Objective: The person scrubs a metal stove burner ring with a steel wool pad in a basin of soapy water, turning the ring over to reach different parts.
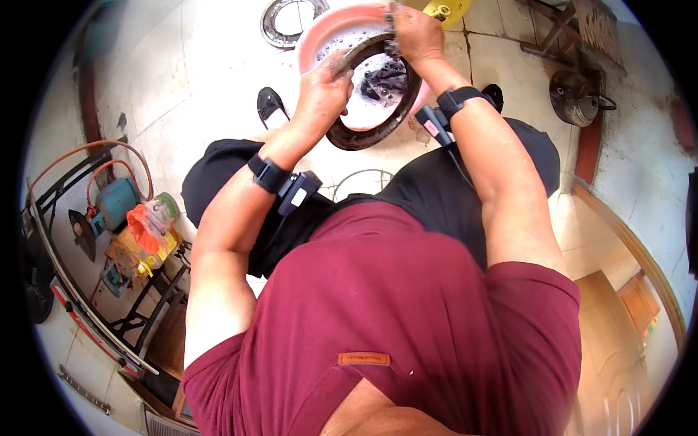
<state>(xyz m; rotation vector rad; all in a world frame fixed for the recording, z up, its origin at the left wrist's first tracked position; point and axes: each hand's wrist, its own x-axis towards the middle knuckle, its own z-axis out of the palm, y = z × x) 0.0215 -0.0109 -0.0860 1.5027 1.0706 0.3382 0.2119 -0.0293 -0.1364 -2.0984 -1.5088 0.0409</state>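
Observation:
A dark, stained metal ring (360,143) is tilted over a pink plastic basin (312,41) of foamy water. My left hand (325,87) grips its upper left side, thumb along the rim. At the ring's upper right, my right hand (419,34) is closed around a dark, frothy scrubber (390,38), probably steel wool, pressed against the metal. Through the ring's opening I see a dark, wet cloth-like item (386,80) lying in the suds. Beyond the basin, a second metal ring (268,23) rests on the tiles.
A yellow plastic item (451,12) lies behind the basin. To the right are a wooden stool (597,32) and a blackened metal pot (573,98). At left, a rack (52,248) stands near a blue motor-like machine (117,203) and a plastic container (139,253). My shoe (270,103) is beside the basin.

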